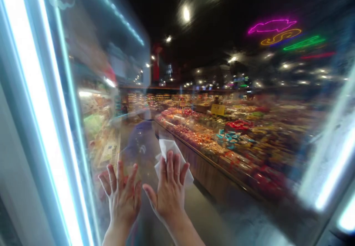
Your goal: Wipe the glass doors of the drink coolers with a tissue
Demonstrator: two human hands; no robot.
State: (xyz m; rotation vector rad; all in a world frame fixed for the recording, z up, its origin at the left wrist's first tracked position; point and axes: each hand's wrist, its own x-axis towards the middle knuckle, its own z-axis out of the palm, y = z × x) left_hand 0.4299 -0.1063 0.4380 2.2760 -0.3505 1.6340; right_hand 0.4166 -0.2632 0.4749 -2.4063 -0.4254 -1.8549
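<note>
In the lower middle of the head view, my right hand [171, 186] lies flat with its fingers stretched over a folded white tissue [181, 157]. It pins the tissue against a clear glass pane [238, 216]. The tissue's corners stick out above and beside the fingers. To the left, my left hand [123, 198] is open with spread, slightly bent fingers and nothing in it. A faint reflection shows beside its fingertips, so it is at or very near the glass; contact I cannot tell.
Bright light tubes [36, 68] run along the left side, and another light strip [332, 179] glows at the lower right. Beyond the glass, a long counter [216, 164] carries heaped packaged goods, blurred. Neon outlines [277, 35] shine at upper right.
</note>
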